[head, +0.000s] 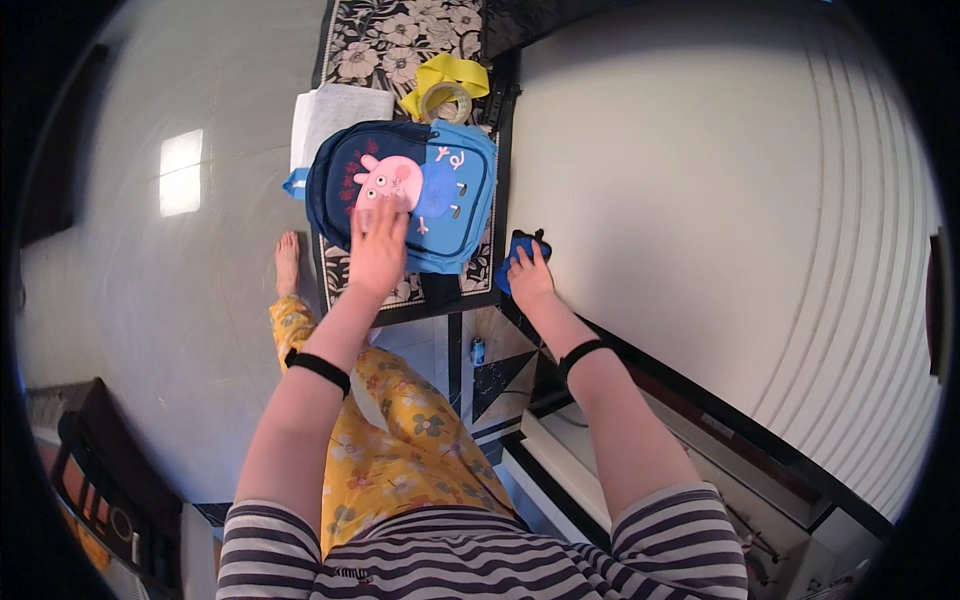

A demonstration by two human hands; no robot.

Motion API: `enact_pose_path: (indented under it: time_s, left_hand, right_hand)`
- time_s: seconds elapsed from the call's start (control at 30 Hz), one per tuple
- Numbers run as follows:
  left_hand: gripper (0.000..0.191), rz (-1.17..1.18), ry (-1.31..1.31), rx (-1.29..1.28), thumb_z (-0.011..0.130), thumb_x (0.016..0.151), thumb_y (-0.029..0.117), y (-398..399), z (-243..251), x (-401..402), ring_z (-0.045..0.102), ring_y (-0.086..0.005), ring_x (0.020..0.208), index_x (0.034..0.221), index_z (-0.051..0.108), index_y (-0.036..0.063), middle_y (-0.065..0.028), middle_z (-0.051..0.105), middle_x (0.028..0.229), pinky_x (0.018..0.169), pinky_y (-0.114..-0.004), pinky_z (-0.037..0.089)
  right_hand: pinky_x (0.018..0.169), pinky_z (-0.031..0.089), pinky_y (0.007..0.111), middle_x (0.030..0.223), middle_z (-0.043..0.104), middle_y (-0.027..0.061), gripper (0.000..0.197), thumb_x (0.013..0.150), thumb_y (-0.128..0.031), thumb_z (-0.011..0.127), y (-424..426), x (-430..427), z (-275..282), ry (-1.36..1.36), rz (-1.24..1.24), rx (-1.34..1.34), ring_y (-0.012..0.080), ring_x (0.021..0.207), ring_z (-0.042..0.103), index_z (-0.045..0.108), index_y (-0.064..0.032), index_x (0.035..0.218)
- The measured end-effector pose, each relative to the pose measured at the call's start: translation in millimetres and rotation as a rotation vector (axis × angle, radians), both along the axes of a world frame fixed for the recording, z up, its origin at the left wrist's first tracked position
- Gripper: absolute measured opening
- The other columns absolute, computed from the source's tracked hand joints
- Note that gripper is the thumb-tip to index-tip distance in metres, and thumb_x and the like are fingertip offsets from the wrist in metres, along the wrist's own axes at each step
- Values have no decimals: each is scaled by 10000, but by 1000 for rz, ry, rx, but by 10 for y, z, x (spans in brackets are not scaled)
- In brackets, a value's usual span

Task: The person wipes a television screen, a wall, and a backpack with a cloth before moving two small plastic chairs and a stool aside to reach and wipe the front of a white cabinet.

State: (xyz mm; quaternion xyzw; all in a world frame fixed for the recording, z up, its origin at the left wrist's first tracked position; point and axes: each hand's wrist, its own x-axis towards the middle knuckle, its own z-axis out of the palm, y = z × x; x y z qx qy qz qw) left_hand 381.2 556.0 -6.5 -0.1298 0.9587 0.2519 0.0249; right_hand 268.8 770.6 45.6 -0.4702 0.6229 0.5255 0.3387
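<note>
A blue children's backpack (450, 180) with a pink cartoon pig on its front lies on a narrow table covered by a floral cloth (397, 45). My left hand (381, 244) is over the lower left of the backpack front, fingers spread and slightly blurred, holding nothing. At the table's right edge, my right hand (531, 277) lies on a small blue item (519, 244) with black parts, its fingers bent over it. Whether the fingers grip that item or only touch it cannot be made out.
Beyond the backpack are white papers (341, 109), a yellow ribbon (469, 71) and a roll of tape (446, 103). A large pale panel (675, 187) adjoins the table on the right. A small blue can (478, 351) is below the table's near edge.
</note>
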Motion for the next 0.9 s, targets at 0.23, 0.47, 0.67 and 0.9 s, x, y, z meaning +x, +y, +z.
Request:
enact_pose_path:
  time_s: [0.23,0.47,0.67,0.9]
  left_hand:
    - [731,-292,-327,47,592,663,318,146,63,582,86,-233,1211,1245,149,296,7,77,1319,837,-578,257]
    - [680,-169,-381,147,561,699,225,-18,273,423,66,-207,1221,1241,160,314,31,48,1328,844,-596,226]
    - [761,-175,-481,183,582,687,239,99,165,720,73,-162,1221,1257,83,307,12,39,1331,917,-516,183]
    - [678,-162,-501,161,487,727,165,265,98,712,72,-173,1224,1262,89,294,-3,54,1333,940,-480,145]
  right_hand:
    - [942,54,506,1222,341,39,358,805,-175,298,-754,-923,-47,485,49,-446,228,1184,197,414,-90,1133]
    - [937,103,507,1123,442,63,311,772,-187,344,-30,139,66,221,123,-396,244,1130,296,510,-96,1020]
    - [941,130,483,1117,449,35,311,770,-169,345,-192,-475,543,413,240,-468,210,1116,319,497,-109,1034]
    - [932,140,483,1166,398,59,319,786,-163,329,-136,-504,628,509,221,-504,230,1144,274,472,-89,1061]
